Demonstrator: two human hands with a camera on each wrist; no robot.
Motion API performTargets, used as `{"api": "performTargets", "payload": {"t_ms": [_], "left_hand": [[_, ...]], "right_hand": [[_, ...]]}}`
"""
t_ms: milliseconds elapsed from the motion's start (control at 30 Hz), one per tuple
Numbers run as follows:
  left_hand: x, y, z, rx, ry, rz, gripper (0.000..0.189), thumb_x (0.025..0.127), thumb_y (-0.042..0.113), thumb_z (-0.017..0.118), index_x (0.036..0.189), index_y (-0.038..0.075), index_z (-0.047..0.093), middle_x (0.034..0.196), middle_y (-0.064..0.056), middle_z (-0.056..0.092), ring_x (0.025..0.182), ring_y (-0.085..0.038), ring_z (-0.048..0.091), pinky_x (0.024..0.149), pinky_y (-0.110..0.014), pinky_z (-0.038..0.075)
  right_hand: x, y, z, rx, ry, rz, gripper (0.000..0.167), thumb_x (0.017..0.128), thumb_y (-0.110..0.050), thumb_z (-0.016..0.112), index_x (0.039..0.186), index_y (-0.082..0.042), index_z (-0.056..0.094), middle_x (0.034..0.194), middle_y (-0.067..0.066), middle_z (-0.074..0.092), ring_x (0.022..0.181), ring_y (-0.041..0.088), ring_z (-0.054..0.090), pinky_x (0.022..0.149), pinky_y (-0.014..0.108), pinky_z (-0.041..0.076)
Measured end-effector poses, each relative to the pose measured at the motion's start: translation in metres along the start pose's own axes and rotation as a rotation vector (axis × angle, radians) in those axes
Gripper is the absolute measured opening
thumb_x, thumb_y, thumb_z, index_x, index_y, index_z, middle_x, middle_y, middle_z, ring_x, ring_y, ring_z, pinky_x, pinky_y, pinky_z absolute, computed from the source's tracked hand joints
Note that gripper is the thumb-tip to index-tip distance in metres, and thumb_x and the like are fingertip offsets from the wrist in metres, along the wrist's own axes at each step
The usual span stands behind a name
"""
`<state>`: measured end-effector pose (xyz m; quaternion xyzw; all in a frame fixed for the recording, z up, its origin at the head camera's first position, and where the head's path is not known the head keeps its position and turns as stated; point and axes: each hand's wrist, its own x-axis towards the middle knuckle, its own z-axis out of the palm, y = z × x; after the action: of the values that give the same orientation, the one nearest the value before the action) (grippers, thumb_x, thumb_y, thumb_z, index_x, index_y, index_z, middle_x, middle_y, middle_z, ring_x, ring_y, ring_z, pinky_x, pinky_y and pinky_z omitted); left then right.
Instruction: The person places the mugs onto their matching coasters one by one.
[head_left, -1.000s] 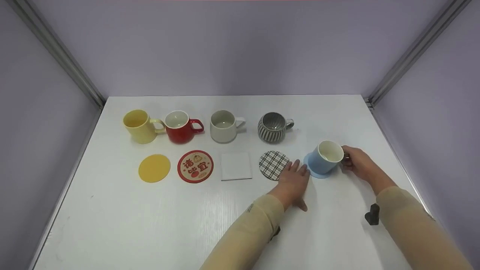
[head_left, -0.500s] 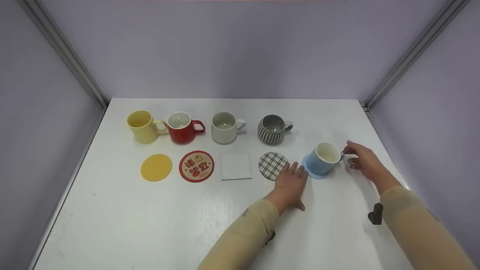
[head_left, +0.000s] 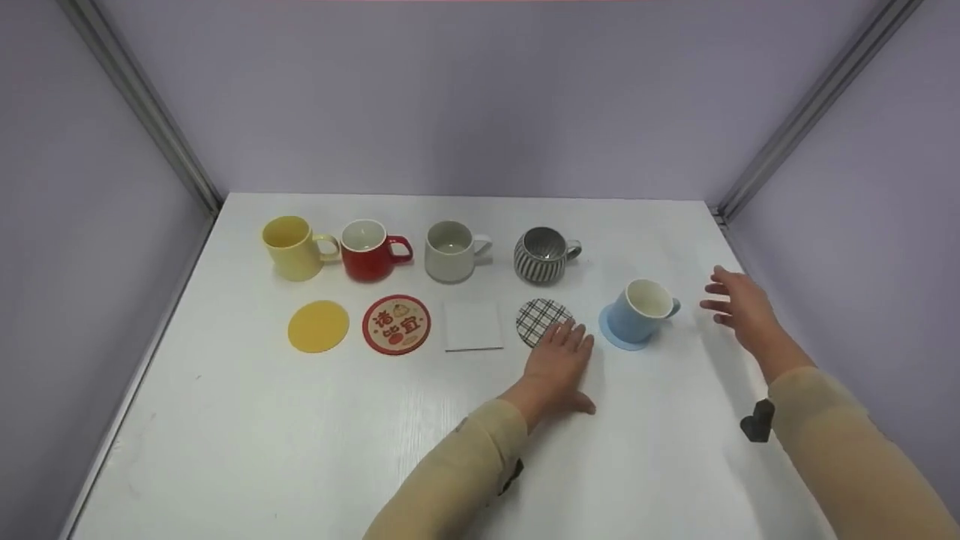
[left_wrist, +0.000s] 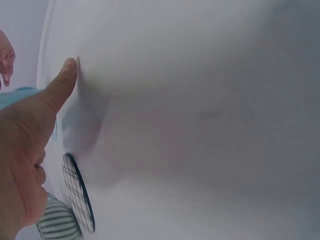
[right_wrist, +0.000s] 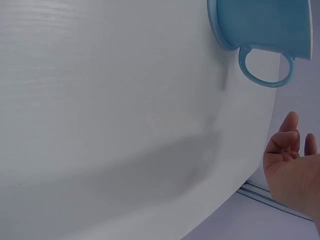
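Note:
A light blue mug [head_left: 637, 319] stands upright on a round blue coaster [head_left: 611, 335], its handle pointing right. To the right of that handle is my right hand [head_left: 746, 307], holding nothing, its fingers loosely bent and apart from the mug. In the right wrist view a gap shows between the mug's handle [right_wrist: 267, 84] and the hand [right_wrist: 292, 165]. My left hand [head_left: 556, 367] lies with straight fingers over the lower right edge of a round plaid coaster [head_left: 536, 319], left of the blue coaster. Its thumb is spread out to the right.
Behind the coasters stand a yellow mug [head_left: 296, 259], a red mug [head_left: 366, 259], a grey-white mug [head_left: 448, 259] and a striped grey mug [head_left: 538, 262]. In front lie a yellow coaster [head_left: 319, 326], a red-rimmed coaster [head_left: 396, 325] and a white square coaster [head_left: 472, 326]. Walls border the table.
My right hand has let go of the blue mug's handle and moved away to the right. My left hand has drawn slightly left from the blue coaster. The mug stays on its coaster.

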<state>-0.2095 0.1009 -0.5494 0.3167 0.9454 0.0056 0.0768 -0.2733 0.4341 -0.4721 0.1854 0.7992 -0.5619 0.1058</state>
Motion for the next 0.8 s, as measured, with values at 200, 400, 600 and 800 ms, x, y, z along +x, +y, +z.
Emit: {"api": "performTargets", "payload": {"t_ms": [200,400,600,800], "left_hand": [[-0.023,-0.032,-0.002,-0.014,-0.030,0.008,0.128,0.074,0.083,0.077,0.169,0.014,0.028,0.176,-0.006,0.024,0.163,-0.025,0.017,0.132,-0.040,0.008],[-0.041,-0.067,-0.006,-0.013,-0.050,0.026,0.129,0.069,0.082,0.082,0.167,0.012,0.034,0.174,-0.009,0.029,0.161,-0.028,0.022,0.132,-0.044,0.011],[-0.054,-0.091,-0.013,-0.007,-0.085,0.021,0.130,0.068,0.079,0.085,0.167,0.012,0.034,0.174,-0.009,0.029,0.162,-0.029,0.021,0.133,-0.044,0.011],[-0.057,-0.098,-0.014,0.015,-0.103,0.031,0.134,0.067,0.080,0.085,0.167,0.010,0.032,0.174,-0.010,0.028,0.162,-0.029,0.020,0.133,-0.043,0.010]], "right_hand": [[-0.011,-0.017,0.012,0.043,0.024,-0.051,0.078,0.107,-0.063,0.047,0.162,-0.010,0.032,0.133,-0.001,0.052,0.108,0.012,0.066,0.082,0.022,0.056],[-0.019,-0.039,0.024,0.140,-0.004,-0.072,0.039,0.107,-0.058,0.054,0.130,-0.027,0.048,0.125,-0.005,0.054,0.105,0.013,0.066,0.079,0.023,0.055],[-0.021,-0.059,0.041,0.142,-0.009,-0.112,0.040,0.107,-0.057,0.053,0.133,-0.027,0.048,0.127,-0.004,0.053,0.111,0.016,0.063,0.081,0.023,0.054],[-0.021,-0.077,0.062,0.134,-0.002,-0.175,0.062,0.108,-0.058,0.050,0.152,-0.016,0.041,0.129,-0.002,0.053,0.120,0.021,0.060,0.085,0.024,0.052]]}}
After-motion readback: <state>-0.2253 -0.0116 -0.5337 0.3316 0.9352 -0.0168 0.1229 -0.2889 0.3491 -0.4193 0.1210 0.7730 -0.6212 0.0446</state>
